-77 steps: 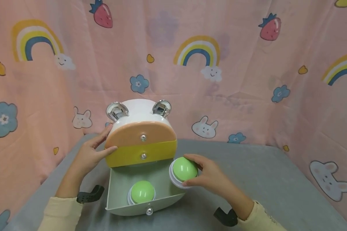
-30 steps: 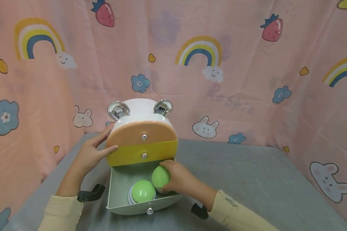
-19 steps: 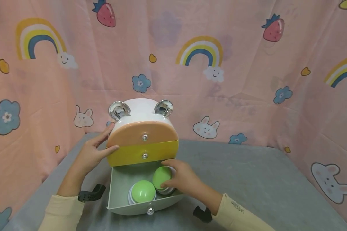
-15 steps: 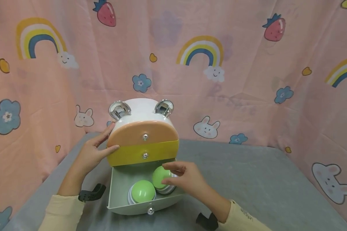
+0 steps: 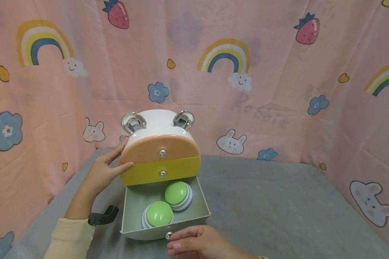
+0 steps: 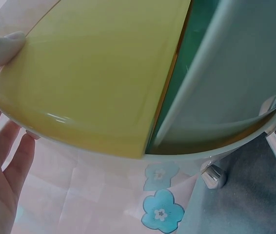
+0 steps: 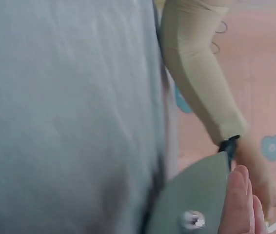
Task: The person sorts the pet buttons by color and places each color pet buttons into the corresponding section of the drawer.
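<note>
A small drawer chest (image 5: 159,122) with a white top and silver ears stands on the table. Its orange drawer (image 5: 159,149) and yellow drawer (image 5: 142,175) are closed; the pale green bottom drawer (image 5: 134,205) is pulled out. Inside lie two round green-domed pieces with pale rims, one nearer the front (image 5: 159,213) and one behind it to the right (image 5: 176,193). My left hand (image 5: 100,174) holds the chest's left side, thumb on the yellow front, fingers along the side. My right hand (image 5: 204,242), fingers loosely extended, is beside the bottom drawer's silver knob (image 5: 168,235), holding nothing; contact is unclear.
A grey cloth covers the table (image 5: 262,201). Behind and at both sides hangs a pink printed curtain (image 5: 272,72). Silver feet (image 6: 213,176) under the chest show in the left wrist view.
My right hand set the second green-domed piece in the drawer, let go, and moved down to the drawer front. That piece shifted slightly left and back. My left hand stayed in place.
</note>
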`<action>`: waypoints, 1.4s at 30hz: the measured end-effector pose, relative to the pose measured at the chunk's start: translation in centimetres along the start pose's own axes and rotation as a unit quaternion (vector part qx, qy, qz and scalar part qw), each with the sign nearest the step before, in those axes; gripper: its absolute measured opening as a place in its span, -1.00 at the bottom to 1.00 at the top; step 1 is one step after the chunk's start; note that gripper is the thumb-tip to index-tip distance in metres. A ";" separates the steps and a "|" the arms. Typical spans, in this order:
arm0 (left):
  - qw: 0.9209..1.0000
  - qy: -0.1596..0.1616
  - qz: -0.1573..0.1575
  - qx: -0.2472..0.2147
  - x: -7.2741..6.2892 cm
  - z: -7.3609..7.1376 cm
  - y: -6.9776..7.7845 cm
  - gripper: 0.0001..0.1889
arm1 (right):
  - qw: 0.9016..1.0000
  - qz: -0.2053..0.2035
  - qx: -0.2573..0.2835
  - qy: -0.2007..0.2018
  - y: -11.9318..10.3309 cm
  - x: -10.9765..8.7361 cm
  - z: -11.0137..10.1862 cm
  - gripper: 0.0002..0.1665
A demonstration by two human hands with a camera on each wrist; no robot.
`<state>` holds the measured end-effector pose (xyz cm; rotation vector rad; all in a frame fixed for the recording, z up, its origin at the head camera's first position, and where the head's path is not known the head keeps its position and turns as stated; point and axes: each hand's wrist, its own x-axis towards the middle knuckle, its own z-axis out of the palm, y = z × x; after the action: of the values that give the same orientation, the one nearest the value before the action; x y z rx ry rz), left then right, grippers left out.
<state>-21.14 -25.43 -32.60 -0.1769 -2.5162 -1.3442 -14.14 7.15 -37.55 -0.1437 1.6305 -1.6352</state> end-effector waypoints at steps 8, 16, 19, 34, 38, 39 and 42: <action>1.000 -0.005 0.003 -0.007 0.2 0.0 -0.2 -0.15 | 0.997 0.071 0.013 0.008 2.2 1.3 0.1 -0.59; 1.000 -0.008 0.003 -0.010 0.1 -0.1 -0.2 -0.15 | 1.000 0.023 0.005 -0.010 3.2 2.2 0.3 -0.60; 1.000 -0.008 0.005 -0.010 0.1 -0.1 -0.2 -0.15 | 1.000 0.001 0.010 -0.008 3.3 2.5 0.6 -0.59; 1.000 -0.008 0.008 -0.013 0.1 0.0 -0.1 -0.17 | 0.991 -0.007 0.132 0.017 3.7 4.3 0.9 -0.66; 1.000 -0.011 0.004 -0.013 0.0 -0.1 0.0 -0.17 | 0.988 -0.001 0.151 0.017 3.3 4.6 0.8 -0.68; 1.000 -0.012 0.002 -0.014 0.0 -0.1 0.0 -0.17 | 0.988 -0.005 0.153 0.016 3.2 4.6 0.8 -0.68; 1.000 -0.014 -0.004 -0.015 0.0 -0.2 0.1 -0.17 | 0.987 -0.011 0.158 0.017 2.8 4.8 0.8 -0.71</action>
<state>-21.10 -25.53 -32.43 -0.1932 -2.5232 -1.3923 -15.68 4.13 -41.99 0.0288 1.3755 -1.8976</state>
